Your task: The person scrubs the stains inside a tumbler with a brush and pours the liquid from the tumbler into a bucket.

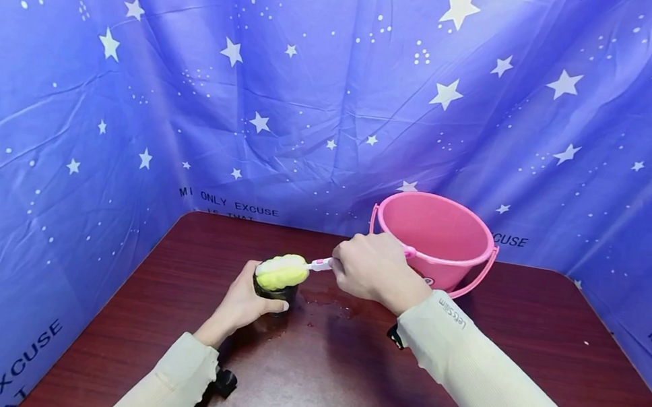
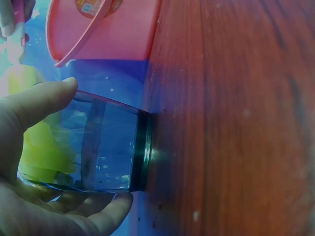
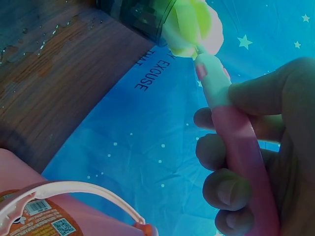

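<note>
My left hand (image 1: 245,301) grips a dark see-through cup (image 2: 110,147) from the side, thumb on one side and fingers on the other. The cup stands upright, its base on or just above the table. In my right hand (image 1: 376,267) is the pink-and-white handle (image 3: 236,132) of a sponge cup brush, fingers curled round it. The yellow-and-white sponge head (image 1: 283,272) sits at the cup's mouth, partly inside and tilted, its upper part showing above the rim. Through the cup wall the yellow sponge shows in the left wrist view.
A pink bucket (image 1: 446,269) with a hanging handle (image 1: 478,276) stands behind my right hand. Water drops (image 1: 328,308) lie on the dark red wooden table (image 1: 499,388) beside the cup. A blue star-patterned curtain (image 1: 339,96) surrounds the table's back and sides.
</note>
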A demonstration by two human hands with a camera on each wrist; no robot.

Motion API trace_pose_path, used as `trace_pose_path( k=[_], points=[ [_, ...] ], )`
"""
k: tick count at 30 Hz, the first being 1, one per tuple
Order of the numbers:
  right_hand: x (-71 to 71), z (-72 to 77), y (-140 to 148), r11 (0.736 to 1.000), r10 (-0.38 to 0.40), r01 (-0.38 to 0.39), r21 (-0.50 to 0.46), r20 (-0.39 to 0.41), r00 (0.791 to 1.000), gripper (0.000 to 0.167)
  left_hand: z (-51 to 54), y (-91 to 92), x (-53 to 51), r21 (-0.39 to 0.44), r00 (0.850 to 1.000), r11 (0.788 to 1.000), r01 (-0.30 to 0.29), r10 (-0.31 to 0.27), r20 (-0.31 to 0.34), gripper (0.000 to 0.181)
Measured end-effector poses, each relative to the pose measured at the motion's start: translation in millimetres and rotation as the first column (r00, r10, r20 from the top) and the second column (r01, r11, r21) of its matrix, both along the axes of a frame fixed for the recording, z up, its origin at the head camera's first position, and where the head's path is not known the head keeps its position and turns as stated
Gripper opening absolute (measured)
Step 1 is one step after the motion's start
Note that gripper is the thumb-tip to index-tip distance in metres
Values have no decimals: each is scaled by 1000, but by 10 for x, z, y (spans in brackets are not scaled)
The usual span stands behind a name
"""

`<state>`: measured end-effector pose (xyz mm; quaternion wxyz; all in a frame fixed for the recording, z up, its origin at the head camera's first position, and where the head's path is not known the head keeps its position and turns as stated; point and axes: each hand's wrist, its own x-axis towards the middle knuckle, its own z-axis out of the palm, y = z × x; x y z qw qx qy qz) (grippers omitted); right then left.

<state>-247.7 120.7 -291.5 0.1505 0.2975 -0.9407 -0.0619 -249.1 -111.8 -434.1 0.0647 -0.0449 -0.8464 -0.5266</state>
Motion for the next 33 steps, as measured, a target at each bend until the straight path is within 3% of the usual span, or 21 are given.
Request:
trace_pose_path(
  k=[33],
  points=[
    [10,-34,-17,999,17,-15,-45,43,999,21,24,-6,0,-20,1000,1000,5,-5,16,82]
  ],
)
